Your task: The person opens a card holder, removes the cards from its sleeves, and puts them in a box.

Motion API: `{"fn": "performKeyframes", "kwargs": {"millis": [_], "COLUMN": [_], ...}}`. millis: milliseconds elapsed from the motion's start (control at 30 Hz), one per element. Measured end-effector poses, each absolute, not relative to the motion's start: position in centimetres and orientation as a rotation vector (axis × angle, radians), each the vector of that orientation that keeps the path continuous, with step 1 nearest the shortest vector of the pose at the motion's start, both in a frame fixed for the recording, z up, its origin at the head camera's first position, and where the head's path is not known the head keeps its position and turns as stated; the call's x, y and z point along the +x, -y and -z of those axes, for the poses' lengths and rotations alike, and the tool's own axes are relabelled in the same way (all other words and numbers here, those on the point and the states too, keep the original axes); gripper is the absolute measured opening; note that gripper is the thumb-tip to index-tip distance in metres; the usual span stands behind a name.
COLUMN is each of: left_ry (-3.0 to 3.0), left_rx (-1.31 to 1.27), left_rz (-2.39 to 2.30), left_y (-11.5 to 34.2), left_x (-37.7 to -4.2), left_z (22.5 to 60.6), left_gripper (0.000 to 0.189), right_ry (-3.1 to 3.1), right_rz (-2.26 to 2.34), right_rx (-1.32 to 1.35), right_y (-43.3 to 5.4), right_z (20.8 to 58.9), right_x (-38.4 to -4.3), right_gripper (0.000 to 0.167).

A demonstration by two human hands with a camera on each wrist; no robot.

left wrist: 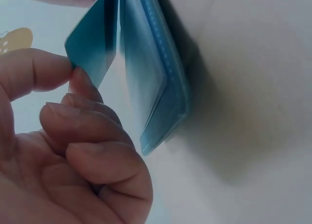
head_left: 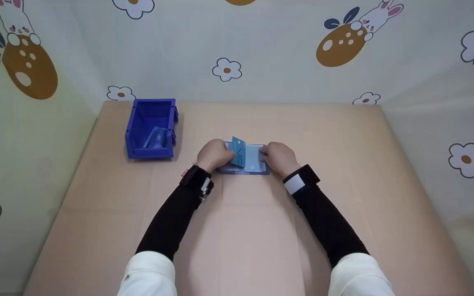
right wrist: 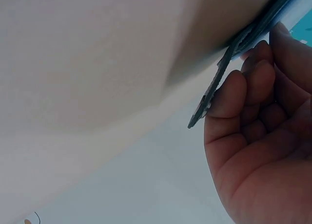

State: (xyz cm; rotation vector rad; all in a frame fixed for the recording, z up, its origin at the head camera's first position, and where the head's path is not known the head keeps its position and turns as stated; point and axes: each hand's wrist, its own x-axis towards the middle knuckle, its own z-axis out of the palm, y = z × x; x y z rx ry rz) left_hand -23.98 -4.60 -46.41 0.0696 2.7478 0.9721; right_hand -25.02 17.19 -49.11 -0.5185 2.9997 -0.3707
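A blue card holder (head_left: pixel 254 160) with clear sleeves lies spread on the table at the centre of the head view. My left hand (head_left: pixel 214 155) pinches a blue card (head_left: pixel 239 153) marked "VIP" between thumb and index finger. The card stands tilted above the holder's left part; in the left wrist view the card (left wrist: pixel 90 39) leans beside the sleeve (left wrist: pixel 141 63). On the other side, my right hand (head_left: pixel 282 158) grips the holder's right edge. The right wrist view shows its curled fingers (right wrist: pixel 226 97) against the holder's edge (right wrist: pixel 214 90), with the thumb over it.
A blue plastic bin (head_left: pixel 150 153) stands at the back left of the table, with blue cards (head_left: pixel 158 137) inside. The brown tabletop (head_left: pixel 335 164) is bounded behind and at the sides by a patterned cloth (head_left: pixel 270 53).
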Motion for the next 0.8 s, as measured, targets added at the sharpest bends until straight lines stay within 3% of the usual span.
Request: {"fn": "performKeyframes", "kwargs": {"millis": [800], "left_ry": [-2.782], "left_rx": [0.09], "left_rz": [-1.148], "left_y": [7.3], "left_x": [-24.1], "left_z": [43.0], "left_gripper": [0.034], "right_ry": [-3.002], "right_rz": [0.368], "right_rx": [-0.541], "right_y": [-17.3], "right_z": [49.1], "right_x": [-25.1], "right_gripper": [0.027]}}
